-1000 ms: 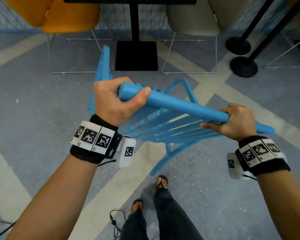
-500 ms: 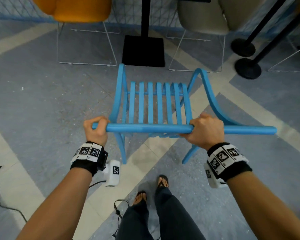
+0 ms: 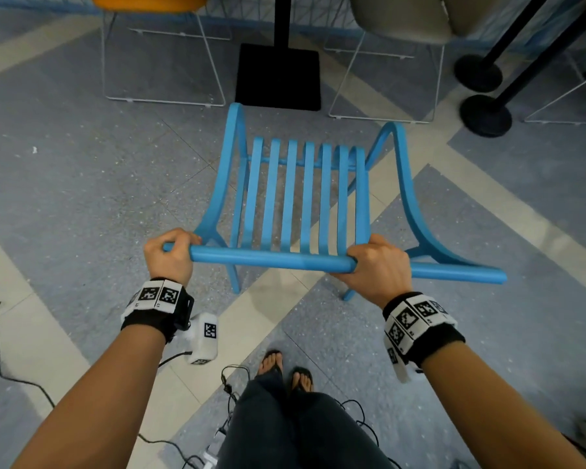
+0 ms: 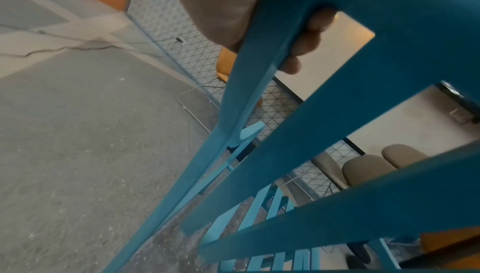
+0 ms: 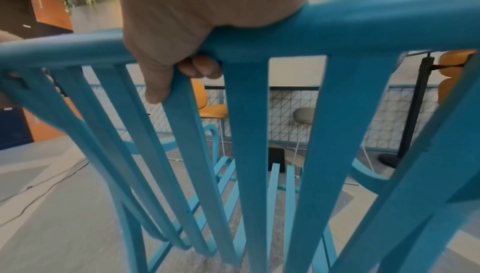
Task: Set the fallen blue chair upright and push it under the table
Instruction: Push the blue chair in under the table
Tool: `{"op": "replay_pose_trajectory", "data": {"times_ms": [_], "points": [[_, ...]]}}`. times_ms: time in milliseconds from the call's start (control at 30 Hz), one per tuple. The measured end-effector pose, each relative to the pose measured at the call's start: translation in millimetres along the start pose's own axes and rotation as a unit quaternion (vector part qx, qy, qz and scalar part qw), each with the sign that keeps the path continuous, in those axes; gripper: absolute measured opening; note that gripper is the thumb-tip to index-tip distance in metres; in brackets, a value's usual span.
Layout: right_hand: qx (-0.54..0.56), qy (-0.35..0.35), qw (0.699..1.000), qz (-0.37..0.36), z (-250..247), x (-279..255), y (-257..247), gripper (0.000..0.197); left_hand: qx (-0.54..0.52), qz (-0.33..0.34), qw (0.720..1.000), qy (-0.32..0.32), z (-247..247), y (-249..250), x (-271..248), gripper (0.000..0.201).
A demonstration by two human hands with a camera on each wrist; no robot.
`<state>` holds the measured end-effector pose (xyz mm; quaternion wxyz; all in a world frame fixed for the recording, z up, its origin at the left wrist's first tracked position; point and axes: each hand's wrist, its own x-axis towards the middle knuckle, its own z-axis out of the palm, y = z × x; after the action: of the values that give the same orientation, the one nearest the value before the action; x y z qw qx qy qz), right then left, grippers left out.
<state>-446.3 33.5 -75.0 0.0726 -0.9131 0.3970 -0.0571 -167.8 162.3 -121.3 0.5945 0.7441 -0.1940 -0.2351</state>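
The blue chair [image 3: 305,198] stands upright on the floor in front of me, its slatted seat facing the table's black base [image 3: 278,76]. My left hand [image 3: 170,253] grips the left end of the chair's top rail. My right hand [image 3: 374,265] grips the same rail right of its middle. In the left wrist view my fingers [image 4: 306,37] curl around the rail of the blue chair [image 4: 337,113]. The right wrist view shows fingertips [image 5: 200,70] wrapped under the rail of the blue chair [image 5: 337,25], between back slats. The tabletop is out of the head view.
An orange chair [image 3: 149,0] on a wire frame stands left of the table post, a beige chair [image 3: 400,15] to its right. Two black stanchion bases [image 3: 484,111] sit at the far right. Cables [image 3: 0,350] trail on the floor near my feet.
The chair swung from tilted on its side to upright on its legs, then moved a little toward the table. Both hands kept hold of the top rail.
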Motion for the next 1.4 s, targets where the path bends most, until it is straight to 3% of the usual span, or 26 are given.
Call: {"op": "replay_pose_trajectory", "data": {"times_ms": [67, 100, 200, 300, 433, 800, 1400], "points": [[0.025, 0.024, 0.999, -0.025, -2, -10, 10, 0.043, 0.084, 0.009, 0.995, 0.052, 2, 12, -6, 0.024], [0.028, 0.030, 0.998, -0.039, -4, -16, 17, 0.046, 0.167, 0.045, 0.982, 0.081, 4, 18, -11, 0.024], [0.009, 0.062, 0.998, -0.008, -5, -28, 38, 0.050, 0.383, 0.157, 0.907, 0.081, 22, 36, -28, 0.021], [-0.023, 0.096, 0.991, 0.089, 1, -25, 53, 0.055, 0.463, 0.186, 0.866, 0.018, 45, 44, -43, 0.033], [-0.051, 0.112, 0.987, 0.106, 7, -20, 55, 0.046, 0.491, 0.197, 0.849, 0.016, 49, 45, -44, 0.031], [-0.058, 0.139, 0.981, 0.123, 7, 46, 63, 0.039, 0.475, 0.174, 0.862, 0.015, 75, 59, 14, 0.035], [-0.069, 0.130, 0.979, 0.141, 10, 268, 92, 0.042, 0.486, 0.184, 0.854, 0.010, 142, 101, 219, 0.042]]}}
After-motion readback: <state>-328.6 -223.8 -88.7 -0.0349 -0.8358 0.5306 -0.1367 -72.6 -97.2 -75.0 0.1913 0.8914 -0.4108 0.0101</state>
